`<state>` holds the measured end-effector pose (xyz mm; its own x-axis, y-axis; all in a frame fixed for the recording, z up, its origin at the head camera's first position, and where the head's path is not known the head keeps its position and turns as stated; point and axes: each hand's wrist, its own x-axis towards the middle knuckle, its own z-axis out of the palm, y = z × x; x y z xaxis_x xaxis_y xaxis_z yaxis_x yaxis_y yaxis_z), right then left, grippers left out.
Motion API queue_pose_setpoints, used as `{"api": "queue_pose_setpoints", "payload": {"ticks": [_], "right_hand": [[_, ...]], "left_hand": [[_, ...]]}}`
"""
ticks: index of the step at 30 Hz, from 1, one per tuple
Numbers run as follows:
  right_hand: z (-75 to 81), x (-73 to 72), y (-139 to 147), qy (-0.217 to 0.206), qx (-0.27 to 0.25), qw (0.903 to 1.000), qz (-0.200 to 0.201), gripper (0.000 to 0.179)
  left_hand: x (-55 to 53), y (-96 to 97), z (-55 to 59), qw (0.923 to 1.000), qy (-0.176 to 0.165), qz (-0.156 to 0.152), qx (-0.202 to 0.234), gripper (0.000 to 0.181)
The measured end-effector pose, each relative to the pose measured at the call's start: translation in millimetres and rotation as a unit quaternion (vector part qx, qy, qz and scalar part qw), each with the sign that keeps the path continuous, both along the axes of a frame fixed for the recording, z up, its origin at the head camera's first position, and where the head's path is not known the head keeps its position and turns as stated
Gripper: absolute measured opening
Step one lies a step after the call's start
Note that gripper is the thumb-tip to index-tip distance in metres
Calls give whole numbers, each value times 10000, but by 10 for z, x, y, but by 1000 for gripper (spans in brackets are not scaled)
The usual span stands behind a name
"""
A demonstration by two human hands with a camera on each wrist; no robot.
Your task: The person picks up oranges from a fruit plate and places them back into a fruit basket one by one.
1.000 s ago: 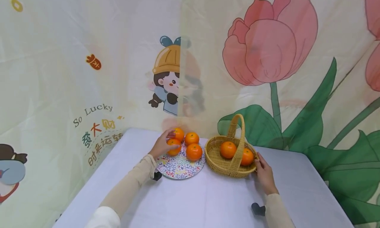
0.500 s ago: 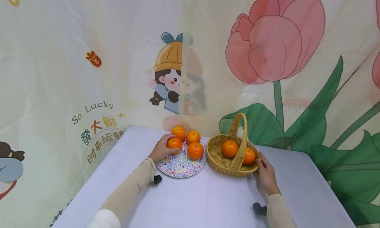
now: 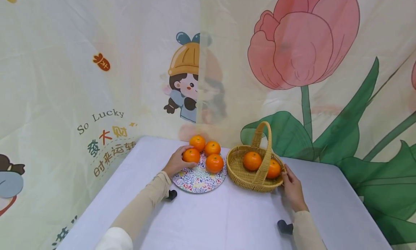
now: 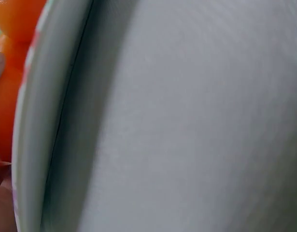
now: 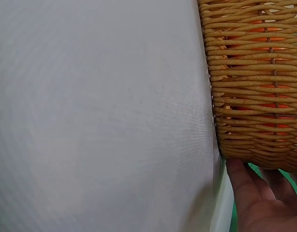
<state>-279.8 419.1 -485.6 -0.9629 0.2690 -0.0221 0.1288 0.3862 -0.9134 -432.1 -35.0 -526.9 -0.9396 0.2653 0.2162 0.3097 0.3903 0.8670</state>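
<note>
On the left of the head view, my left hand (image 3: pixel 176 162) curls its fingers and thumb round an orange (image 3: pixel 191 156) at the left side of a round, colour-speckled plate (image 3: pixel 199 180). Three more oranges (image 3: pixel 214 163) sit close by on the plate. The left wrist view catches only the plate's pale edge (image 4: pixel 30 145), part of the oranges (image 4: pixel 8 106) and a bit of the hand. Right of the plate stands a wicker basket (image 3: pixel 242 181) with an arched handle and two oranges (image 3: pixel 252 161) inside. My right hand (image 3: pixel 293 190) holds the basket at its right end, thumb near the rim.
A white cloth covers the table (image 3: pixel 201 221). Behind it hangs a printed curtain (image 3: pixel 227 80) with tulips and cartoon figures, close to the table's back edge. Black pieces (image 3: pixel 285 227) show beside each wrist.
My left hand has closed its fingers round the near-left orange, after hovering looser over it. My right hand stays at the basket. The head view has shifted slightly.
</note>
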Motion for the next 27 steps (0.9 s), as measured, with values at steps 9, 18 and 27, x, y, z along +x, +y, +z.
{"api": "queue_pose_setpoints", "payload": {"ticks": [9, 18, 27], "right_hand": [[3, 22, -20, -38, 5, 10000, -18, 60], [1, 48, 7, -44, 14, 10000, 19, 57], [9, 14, 9, -5, -49, 10000, 19, 56]], "left_hand": [[-8, -35, 19, 9998, 153, -64, 116, 75], [27, -5, 211, 9996, 149, -176, 154, 73], [98, 74, 436, 9993, 207, -254, 192, 75]]}}
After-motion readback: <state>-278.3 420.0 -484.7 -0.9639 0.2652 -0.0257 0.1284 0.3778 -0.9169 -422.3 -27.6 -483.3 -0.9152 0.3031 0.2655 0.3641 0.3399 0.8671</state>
